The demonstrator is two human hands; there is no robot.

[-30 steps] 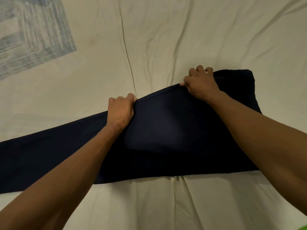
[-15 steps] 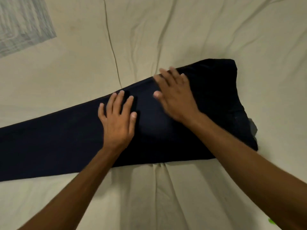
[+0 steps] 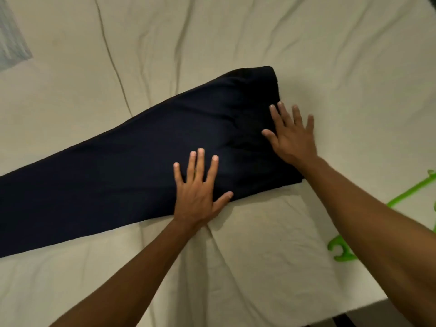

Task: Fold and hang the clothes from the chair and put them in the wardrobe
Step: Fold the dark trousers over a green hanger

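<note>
A pair of dark navy trousers lies folded lengthwise across the cream bed sheet, stretching from the left edge to the middle right. My left hand presses flat on the near edge of the trousers with fingers spread. My right hand lies flat on the right end of the trousers, fingers straight and spread, partly over the sheet.
A bright green plastic hanger lies on the sheet at the right, partly hidden by my right forearm. A blue-grey patterned cloth shows at the top left. The bed's edge and dark floor appear at the bottom right.
Both hands let go of the trousers' far edge, flattened out and slid to the right over the fabric. The view shifted, bringing the green hanger into sight.
</note>
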